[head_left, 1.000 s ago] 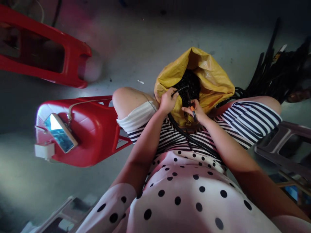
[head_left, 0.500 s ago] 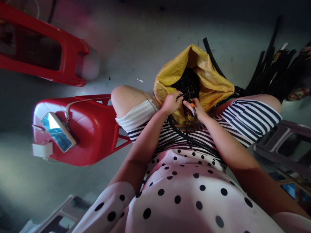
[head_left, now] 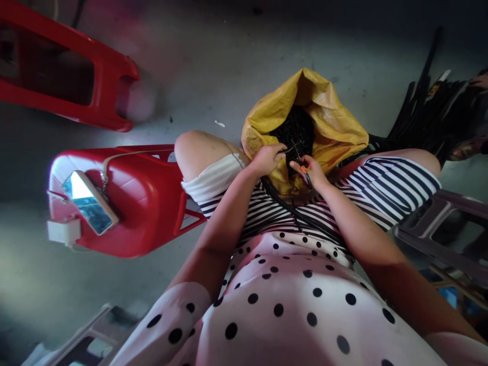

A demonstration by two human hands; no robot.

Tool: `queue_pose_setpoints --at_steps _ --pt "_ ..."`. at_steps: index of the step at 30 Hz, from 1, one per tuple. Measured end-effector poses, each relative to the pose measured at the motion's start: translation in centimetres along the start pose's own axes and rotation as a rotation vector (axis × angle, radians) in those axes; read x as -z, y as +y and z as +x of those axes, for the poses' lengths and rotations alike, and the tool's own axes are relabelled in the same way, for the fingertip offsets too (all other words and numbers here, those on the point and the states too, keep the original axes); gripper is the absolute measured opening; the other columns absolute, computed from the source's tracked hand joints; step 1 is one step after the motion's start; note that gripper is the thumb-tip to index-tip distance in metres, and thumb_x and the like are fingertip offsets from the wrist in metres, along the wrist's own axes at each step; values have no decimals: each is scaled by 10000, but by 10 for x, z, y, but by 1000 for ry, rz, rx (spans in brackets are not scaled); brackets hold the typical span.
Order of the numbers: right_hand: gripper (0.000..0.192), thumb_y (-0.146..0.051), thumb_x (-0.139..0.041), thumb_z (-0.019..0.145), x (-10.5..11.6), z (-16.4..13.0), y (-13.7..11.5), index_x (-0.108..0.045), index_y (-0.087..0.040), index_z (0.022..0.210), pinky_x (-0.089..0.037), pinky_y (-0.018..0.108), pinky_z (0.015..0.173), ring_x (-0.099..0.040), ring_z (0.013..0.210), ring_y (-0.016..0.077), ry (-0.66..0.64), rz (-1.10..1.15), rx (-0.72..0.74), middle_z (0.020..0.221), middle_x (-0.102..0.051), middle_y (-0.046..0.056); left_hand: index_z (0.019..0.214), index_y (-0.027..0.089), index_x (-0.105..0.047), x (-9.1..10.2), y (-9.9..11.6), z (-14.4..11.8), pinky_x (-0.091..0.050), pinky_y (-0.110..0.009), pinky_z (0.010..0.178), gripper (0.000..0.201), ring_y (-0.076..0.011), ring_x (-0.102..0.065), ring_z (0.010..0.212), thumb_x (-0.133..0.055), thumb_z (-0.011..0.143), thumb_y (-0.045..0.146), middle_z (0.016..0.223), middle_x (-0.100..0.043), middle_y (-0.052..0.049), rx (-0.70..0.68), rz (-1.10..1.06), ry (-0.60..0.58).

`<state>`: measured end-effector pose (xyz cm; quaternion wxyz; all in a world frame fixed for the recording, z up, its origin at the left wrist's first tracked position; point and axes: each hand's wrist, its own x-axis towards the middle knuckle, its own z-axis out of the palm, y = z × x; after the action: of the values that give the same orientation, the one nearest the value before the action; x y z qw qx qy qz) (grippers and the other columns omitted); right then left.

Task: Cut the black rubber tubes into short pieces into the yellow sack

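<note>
the left hand (head_left: 269,159) is closed round a thin black ribbed tube (head_left: 277,198), its end over the mouth of a yellow, crinkled plastic sack (head_left: 259,122) between the knees. the tube's length trails across the lap. the right hand (head_left: 315,173), fingers curled, grips orange-and-dark-handled scissors (head_left: 304,169), blades near the tube's end; whether they touch it i cannot tell. shiny black pieces (head_left: 295,124) lie inside the sack.

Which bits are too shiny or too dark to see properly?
Head view: bright white, probably glare, washes out part of the phone screen; head view: shadow merges the black pieces inside the yellow bag; head view: the floor darkens towards the top right.
</note>
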<state>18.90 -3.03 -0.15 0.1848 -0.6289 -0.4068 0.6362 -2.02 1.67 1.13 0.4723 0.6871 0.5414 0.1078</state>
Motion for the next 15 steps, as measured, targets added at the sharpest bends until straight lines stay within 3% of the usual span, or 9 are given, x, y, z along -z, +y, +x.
queue_pose_setpoints --at_steps 5,15 --pt "698 -804 -897 630 7 5 -3 -529 -250 840 -301 235 457 -421 523 104 -45 -83 -40 614 -493 -65 1289 199 -797 1 -3 -2 -558 -432 1124 394 -325 -744 1231 -584 958 217 1302 -812 -120 1 69 -97" --pt "607 -757 -821 771 6 -3 4 -521 -240 664 -234 264 450 -367 522 123 11 -198 98 547 -425 -23 1178 179 -805 1 -5 0 -556 -409 1079 331 -298 -746 1145 -578 938 190 1203 -823 -113 41 -22 1"
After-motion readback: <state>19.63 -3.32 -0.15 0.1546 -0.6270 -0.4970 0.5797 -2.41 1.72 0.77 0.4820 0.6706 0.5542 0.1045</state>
